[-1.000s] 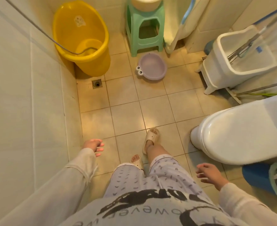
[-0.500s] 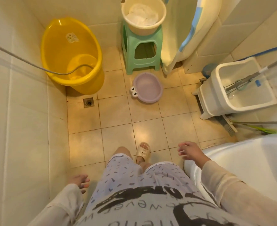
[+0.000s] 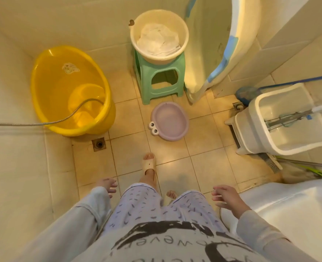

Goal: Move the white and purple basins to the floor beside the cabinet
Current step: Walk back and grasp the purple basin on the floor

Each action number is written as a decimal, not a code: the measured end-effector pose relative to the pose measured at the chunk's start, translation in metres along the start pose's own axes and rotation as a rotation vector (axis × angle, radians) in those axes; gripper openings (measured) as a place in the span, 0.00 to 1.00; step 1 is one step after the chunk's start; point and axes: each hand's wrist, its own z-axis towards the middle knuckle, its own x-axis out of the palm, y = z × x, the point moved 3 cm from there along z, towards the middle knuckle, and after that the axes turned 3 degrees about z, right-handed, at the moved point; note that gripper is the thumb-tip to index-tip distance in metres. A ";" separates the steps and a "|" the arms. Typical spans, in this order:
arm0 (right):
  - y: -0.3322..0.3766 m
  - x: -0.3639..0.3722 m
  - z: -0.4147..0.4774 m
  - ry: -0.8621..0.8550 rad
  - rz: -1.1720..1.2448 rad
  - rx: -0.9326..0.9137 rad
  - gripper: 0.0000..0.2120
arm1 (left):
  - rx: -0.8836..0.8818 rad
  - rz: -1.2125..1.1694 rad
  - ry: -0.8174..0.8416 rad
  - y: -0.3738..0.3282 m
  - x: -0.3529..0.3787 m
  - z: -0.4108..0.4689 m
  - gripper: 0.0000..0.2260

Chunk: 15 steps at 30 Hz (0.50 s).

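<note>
A white basin (image 3: 137, 31) with a white cloth inside stands on a green plastic stool (image 3: 159, 82) against the far wall. A purple basin (image 3: 170, 121) with frog eyes on its rim lies on the tiled floor just in front of the stool. My left hand (image 3: 108, 186) hangs low at the left, fingers apart, holding nothing. My right hand (image 3: 224, 195) hovers by the toilet edge, fingers spread and empty. Both hands are well short of the basins.
A large yellow tub (image 3: 69, 91) with a metal hose (image 3: 43, 122) over its rim fills the left corner. A floor drain (image 3: 99, 144) lies near it. A white mop bucket (image 3: 281, 121) stands at right, a toilet (image 3: 281, 210) at lower right, a curtain (image 3: 222, 44) hangs beyond the stool.
I have stepped forward and the view has tilted up, so the white basin on the stool now shows fully. My hands swung with the walk and stayed empty.
</note>
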 end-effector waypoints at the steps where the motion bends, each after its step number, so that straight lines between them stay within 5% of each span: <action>1: 0.004 -0.003 0.002 -0.015 0.046 0.028 0.09 | 0.042 0.020 0.005 -0.028 0.001 0.001 0.15; 7: 0.046 -0.014 0.012 -0.092 0.195 0.091 0.06 | 0.250 0.166 0.062 -0.160 0.024 0.018 0.12; 15: 0.101 -0.002 0.056 -0.082 0.106 0.123 0.08 | 0.133 0.364 0.051 -0.202 0.039 0.063 0.14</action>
